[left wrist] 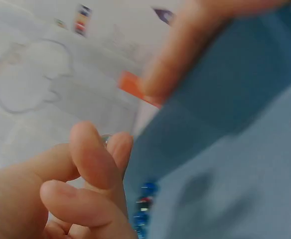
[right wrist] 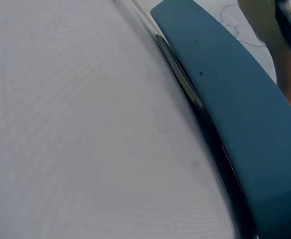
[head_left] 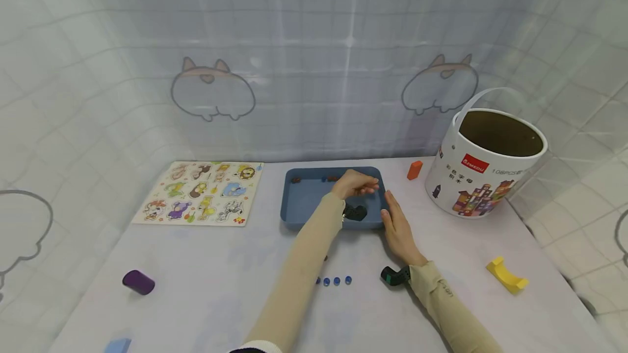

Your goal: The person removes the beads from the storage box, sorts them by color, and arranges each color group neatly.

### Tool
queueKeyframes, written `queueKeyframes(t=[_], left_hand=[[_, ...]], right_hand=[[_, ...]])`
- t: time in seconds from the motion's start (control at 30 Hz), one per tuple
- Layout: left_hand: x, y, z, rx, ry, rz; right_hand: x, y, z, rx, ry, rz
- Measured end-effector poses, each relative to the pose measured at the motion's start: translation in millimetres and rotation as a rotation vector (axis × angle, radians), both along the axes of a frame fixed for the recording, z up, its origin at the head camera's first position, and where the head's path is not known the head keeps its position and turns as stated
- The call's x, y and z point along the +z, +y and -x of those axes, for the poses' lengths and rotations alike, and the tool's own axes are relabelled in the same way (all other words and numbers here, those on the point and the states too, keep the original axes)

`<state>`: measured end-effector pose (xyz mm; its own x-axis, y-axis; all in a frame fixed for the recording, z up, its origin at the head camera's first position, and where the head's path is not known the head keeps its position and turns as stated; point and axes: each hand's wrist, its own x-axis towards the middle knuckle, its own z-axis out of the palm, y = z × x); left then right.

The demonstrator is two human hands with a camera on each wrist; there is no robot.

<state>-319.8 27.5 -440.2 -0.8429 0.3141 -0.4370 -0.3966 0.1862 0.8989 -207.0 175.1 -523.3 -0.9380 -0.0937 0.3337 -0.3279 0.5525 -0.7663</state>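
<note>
My left hand (head_left: 355, 183) is over the right part of a shallow blue tray (head_left: 306, 203), its fingers curled. In the left wrist view, the left hand's thumb and finger pinch a small shiny bead (left wrist: 106, 139), mostly hidden by the fingertips. Blue glass beads (left wrist: 141, 217) lie along the tray's inner edge, and brown beads (head_left: 296, 180) sit near its far wall. My right hand (head_left: 399, 233) rests with straight fingers against the tray's right side. Nearer me on the table are several blue beads (head_left: 336, 281), partly hidden by the left sleeve.
An animal puzzle board (head_left: 196, 195) lies left of the tray. To the right stand a white bucket (head_left: 451, 178) and an orange block (head_left: 414, 170). A yellow curved block (head_left: 507, 275), a purple cylinder (head_left: 139, 282) and a light blue block (head_left: 118, 346) lie nearer the front.
</note>
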Motion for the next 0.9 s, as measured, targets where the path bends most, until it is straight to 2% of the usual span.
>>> queueKeyframes(t=[0.13, 0.23, 0.33, 0.47, 0.53, 0.63, 0.9], left_hand=[[7.0, -17, -9.6, -0.05, 0.05, -0.009], [11.7, -33, -23.1, -0.083, 0.088, 0.014], [16.4, -51, -43.5, -0.139, 0.137, 0.042], [21.8, -78, -79.4, -0.261, 0.221, 0.107], [20.8, -90, -95.8, -0.318, 0.244, 0.148], [14.8, -103, -114.7, -0.358, 0.247, 0.219], [-12.8, -116, -142.1, -0.303, 0.234, 0.417]], right_hand=[[1.6, 4, 0.5, 0.002, 0.001, -0.001], [1.8, 6, -0.8, -0.001, -0.002, -0.002], [2.3, 7, -2.4, 0.002, 0.001, 0.008], [2.2, 7, -2.2, 0.009, -0.001, 0.019], [2.1, 8, -1.2, 0.014, 0.0, 0.022], [3.2, 9, -0.1, 0.02, 0.001, 0.026], [1.6, 4, -0.9, 0.039, -0.01, 0.022]])
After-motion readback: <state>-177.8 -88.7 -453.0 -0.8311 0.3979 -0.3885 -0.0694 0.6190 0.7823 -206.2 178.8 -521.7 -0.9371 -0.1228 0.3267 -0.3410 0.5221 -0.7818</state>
